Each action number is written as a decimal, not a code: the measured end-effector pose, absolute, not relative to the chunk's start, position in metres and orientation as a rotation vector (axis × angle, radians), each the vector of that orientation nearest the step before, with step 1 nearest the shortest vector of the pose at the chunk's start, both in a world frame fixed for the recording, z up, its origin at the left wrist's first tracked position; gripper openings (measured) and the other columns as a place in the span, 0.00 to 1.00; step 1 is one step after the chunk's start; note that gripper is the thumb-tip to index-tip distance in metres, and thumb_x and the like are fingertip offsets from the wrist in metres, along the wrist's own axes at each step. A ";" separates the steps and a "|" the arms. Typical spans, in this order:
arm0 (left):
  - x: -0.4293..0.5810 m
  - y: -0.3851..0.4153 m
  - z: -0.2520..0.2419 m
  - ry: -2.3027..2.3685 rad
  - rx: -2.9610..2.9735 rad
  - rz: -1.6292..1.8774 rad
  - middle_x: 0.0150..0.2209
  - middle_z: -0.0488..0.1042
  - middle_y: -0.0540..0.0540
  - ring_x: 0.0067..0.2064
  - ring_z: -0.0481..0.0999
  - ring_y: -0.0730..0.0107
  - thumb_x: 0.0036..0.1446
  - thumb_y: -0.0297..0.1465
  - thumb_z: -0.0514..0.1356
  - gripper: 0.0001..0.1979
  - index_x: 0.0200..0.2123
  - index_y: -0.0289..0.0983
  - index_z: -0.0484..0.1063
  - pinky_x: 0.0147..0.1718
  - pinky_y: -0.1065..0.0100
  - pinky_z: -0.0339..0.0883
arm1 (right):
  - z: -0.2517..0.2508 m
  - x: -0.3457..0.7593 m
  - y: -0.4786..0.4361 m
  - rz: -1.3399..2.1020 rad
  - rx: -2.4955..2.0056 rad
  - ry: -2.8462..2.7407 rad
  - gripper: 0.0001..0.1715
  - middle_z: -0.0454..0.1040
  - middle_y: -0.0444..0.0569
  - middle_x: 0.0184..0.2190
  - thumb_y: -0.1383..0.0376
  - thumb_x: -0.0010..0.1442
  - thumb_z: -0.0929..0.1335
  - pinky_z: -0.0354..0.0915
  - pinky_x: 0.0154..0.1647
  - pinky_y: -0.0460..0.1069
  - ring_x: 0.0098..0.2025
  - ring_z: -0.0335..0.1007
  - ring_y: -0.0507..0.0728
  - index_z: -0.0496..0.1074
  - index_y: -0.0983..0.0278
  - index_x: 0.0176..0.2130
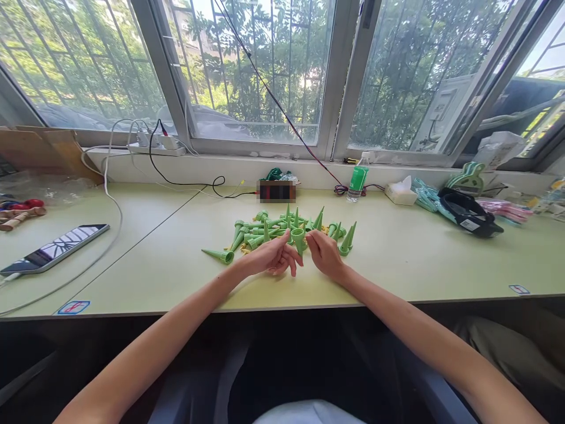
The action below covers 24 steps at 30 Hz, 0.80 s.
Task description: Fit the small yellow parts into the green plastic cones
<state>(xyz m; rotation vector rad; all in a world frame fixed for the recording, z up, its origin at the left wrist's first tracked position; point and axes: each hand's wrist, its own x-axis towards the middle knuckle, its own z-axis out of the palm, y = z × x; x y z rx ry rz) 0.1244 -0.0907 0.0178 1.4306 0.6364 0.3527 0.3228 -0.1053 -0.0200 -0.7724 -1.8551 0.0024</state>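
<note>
Just above the front part of the table, my left hand (pixel 278 257) holds a green plastic cone-shaped spike (pixel 298 234) between thumb and fingers, its wide hollow end up and its point down. Close to the right of that spike is my right hand (pixel 325 253), closed with thumb and forefinger pinched; anything in the pinch is too small to make out. Behind both hands spreads a pile of similar green spikes (pixel 273 224), some lying and some pointing up. Small yellow pieces (pixel 244 249) show among them. A lone green spike (pixel 218 255) lies at the pile's left edge.
On the pale table (pixel 419 259), a phone (pixel 55 249) with a white cable lies left. At the back stand a dark box-like device (pixel 276 191), a water bottle (pixel 358 178) and a tissue pack (pixel 401 191). A black strapped item (pixel 470 212) lies right. Windows rise behind.
</note>
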 end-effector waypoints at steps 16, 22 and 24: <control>0.123 -0.091 0.015 0.612 1.465 0.423 0.35 0.77 0.36 0.18 0.62 0.80 0.58 0.59 0.50 0.36 0.39 0.29 0.77 0.15 0.72 0.53 | -0.022 0.324 -0.106 0.047 -0.765 -1.934 0.16 0.68 0.47 0.28 0.61 0.72 0.56 0.58 0.31 0.48 0.28 0.63 0.53 0.63 0.61 0.34; 0.124 -0.090 0.015 0.621 1.441 0.485 0.35 0.76 0.40 0.19 0.63 0.81 0.60 0.56 0.52 0.32 0.40 0.30 0.75 0.15 0.73 0.52 | -0.019 0.324 -0.107 0.072 -0.770 -1.930 0.17 0.68 0.46 0.27 0.60 0.73 0.55 0.58 0.31 0.48 0.28 0.62 0.53 0.62 0.61 0.33; 0.124 -0.090 0.015 0.649 1.467 0.528 0.33 0.75 0.41 0.19 0.63 0.80 0.59 0.55 0.53 0.31 0.38 0.30 0.74 0.15 0.74 0.52 | -0.020 0.324 -0.107 0.083 -0.767 -1.929 0.17 0.67 0.46 0.26 0.61 0.73 0.55 0.57 0.31 0.48 0.27 0.61 0.53 0.62 0.61 0.32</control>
